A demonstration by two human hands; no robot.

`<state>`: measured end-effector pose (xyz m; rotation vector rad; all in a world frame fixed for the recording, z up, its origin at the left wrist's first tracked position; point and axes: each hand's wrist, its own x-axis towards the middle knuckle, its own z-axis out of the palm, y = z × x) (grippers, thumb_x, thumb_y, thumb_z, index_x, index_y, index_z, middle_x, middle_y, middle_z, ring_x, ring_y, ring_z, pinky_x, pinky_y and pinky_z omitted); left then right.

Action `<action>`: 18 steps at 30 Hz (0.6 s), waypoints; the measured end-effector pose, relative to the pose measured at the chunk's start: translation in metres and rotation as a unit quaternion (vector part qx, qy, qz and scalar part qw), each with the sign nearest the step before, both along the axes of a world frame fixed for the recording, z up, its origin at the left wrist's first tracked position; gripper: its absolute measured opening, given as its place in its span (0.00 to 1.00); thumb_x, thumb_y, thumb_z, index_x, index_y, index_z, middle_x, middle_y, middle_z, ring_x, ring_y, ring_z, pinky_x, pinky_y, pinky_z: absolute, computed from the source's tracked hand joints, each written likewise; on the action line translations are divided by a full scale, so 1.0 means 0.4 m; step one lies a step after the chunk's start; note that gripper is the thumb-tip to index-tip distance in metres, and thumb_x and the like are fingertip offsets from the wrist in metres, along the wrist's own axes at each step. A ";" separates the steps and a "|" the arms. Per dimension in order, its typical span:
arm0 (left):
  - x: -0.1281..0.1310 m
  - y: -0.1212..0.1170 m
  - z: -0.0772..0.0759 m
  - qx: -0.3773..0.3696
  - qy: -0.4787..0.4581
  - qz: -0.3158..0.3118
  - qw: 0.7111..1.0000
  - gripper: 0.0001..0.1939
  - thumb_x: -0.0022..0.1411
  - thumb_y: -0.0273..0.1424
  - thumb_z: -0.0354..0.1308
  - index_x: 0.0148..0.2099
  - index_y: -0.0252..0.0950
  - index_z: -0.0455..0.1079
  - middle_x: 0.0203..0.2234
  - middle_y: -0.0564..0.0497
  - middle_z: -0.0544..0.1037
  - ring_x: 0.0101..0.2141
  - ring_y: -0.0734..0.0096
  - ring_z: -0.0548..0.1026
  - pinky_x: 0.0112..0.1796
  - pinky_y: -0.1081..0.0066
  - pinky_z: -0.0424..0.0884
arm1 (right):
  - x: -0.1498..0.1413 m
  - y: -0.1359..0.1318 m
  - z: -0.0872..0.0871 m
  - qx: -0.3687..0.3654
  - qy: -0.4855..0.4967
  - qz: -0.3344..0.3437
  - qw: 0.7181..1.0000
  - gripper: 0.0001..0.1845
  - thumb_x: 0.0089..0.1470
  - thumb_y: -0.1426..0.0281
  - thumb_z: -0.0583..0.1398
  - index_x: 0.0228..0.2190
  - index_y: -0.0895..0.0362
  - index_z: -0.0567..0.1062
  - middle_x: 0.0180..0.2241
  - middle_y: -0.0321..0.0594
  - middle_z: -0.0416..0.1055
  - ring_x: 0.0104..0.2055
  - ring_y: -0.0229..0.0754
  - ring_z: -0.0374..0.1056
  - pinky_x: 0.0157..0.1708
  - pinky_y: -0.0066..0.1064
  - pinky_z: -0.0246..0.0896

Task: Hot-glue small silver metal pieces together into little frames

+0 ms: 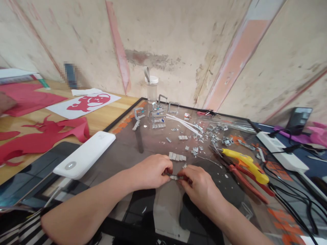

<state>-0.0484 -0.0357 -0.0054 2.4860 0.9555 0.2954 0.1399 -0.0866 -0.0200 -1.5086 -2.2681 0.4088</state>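
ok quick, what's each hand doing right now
Left hand: closed, pinching one end of a small grey piece.
Right hand: closed, pinching its other end.

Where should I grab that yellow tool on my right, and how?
Probably by its near-right end: bring your right hand, the closer one, down from above. That end of the yellow tool looks like a handle, and the tool overlaps the red-handled pliers, so a low sideways approach might snag them.

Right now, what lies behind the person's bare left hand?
Beyond the left hand, slightly rightward, a row of flat grey pieces lies on the dark, glossy tabletop. Anything the hand itself covers cannot be seen.
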 end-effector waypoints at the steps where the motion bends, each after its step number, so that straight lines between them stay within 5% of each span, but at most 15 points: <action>1: 0.000 0.000 0.000 0.000 0.000 0.000 1.000 0.04 0.49 0.24 0.55 0.30 0.36 0.69 0.27 0.54 0.71 0.27 0.75 0.68 0.27 0.76 0.60 | -0.001 -0.001 0.001 -0.001 0.001 -0.001 1.000 0.09 0.47 0.80 0.58 0.27 0.56 0.75 0.27 0.37 0.72 0.32 0.40 0.67 0.33 0.28 0.56; 18: 0.001 -0.001 0.006 -0.006 0.000 -0.001 1.000 0.03 0.49 0.24 0.57 0.29 0.35 0.69 0.27 0.53 0.71 0.27 0.73 0.69 0.27 0.76 0.62 | -0.006 0.003 0.004 0.008 0.003 0.000 1.000 0.09 0.48 0.80 0.58 0.27 0.56 0.76 0.26 0.37 0.72 0.31 0.39 0.67 0.32 0.27 0.58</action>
